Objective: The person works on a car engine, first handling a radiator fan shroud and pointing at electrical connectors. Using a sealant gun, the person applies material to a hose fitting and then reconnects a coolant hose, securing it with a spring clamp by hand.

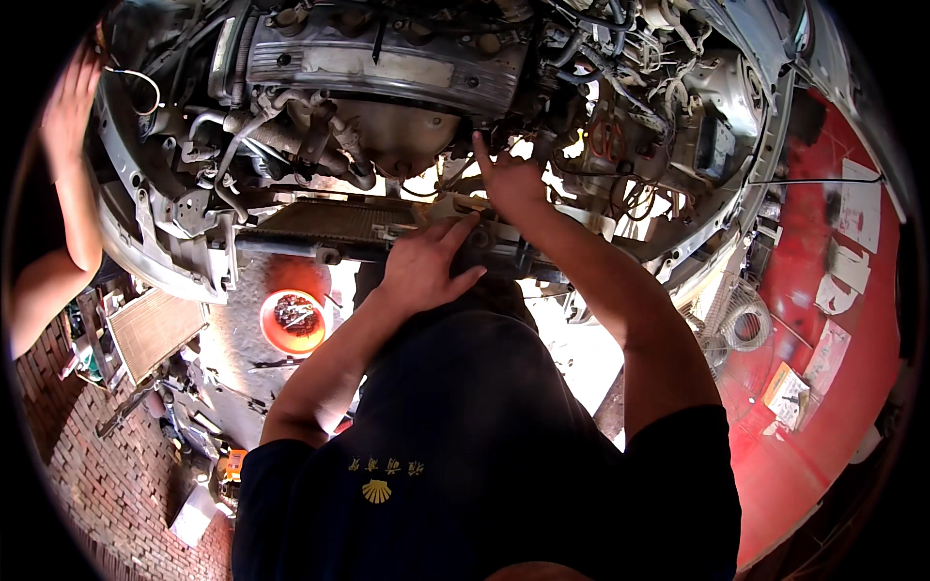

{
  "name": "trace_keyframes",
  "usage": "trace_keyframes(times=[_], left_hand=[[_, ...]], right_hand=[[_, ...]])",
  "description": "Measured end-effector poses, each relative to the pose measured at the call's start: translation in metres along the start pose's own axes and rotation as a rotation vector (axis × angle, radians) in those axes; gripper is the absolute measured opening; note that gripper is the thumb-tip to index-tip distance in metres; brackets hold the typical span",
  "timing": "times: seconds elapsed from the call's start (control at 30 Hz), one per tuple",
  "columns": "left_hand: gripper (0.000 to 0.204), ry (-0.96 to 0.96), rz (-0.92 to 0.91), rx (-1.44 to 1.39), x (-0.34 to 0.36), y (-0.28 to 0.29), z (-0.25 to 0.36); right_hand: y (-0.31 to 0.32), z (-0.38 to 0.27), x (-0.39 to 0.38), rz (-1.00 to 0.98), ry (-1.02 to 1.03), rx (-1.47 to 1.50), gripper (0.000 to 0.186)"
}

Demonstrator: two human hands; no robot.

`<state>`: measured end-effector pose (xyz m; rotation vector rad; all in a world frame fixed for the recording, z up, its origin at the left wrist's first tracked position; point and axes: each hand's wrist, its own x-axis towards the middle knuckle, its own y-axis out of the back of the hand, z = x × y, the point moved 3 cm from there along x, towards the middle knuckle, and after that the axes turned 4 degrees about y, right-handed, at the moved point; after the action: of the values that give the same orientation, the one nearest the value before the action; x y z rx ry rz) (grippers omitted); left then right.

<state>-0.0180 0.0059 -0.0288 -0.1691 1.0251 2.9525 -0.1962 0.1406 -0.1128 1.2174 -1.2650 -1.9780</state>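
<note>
My left hand (431,266) rests at the radiator (329,221) and front crossmember (291,247), its thumb spread away from its fingers. My right hand (509,184) is higher, its index finger stretched up against the dark parts at the front of the engine (387,73); the other fingers are bent and partly hidden. A tan piece (455,203) lies just beyond my left fingertips, too small to identify. Hoses, pipes and wiring (630,194) surround both hands inside the open engine bay.
Another person's hand (73,107) is raised at the far left beside the car body. Below are an orange bowl (317,332) with small parts, a loose radiator (155,329) and scattered tools (165,416) by brick paving (102,474). A red panel (804,407) with papers stands at the right.
</note>
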Motion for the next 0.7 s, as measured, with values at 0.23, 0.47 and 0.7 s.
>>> trace_keyframes(times=[0.23, 0.47, 0.7], left_hand=[[0.078, -0.012, 0.007, -0.026, 0.001, 0.0, 0.0], [0.077, 0.015, 0.008, -0.028, -0.002, 0.0, 0.0], [0.076, -0.004, 0.0, -0.003, 0.001, -0.001, 0.002]], right_hand=[[0.003, -0.014, 0.023, -0.233, 0.016, -0.204, 0.083], [0.046, -0.017, 0.0, -0.277, 0.053, 0.229, 0.082], [0.033, 0.003, -0.025, -0.096, -0.324, 0.749, 0.082]])
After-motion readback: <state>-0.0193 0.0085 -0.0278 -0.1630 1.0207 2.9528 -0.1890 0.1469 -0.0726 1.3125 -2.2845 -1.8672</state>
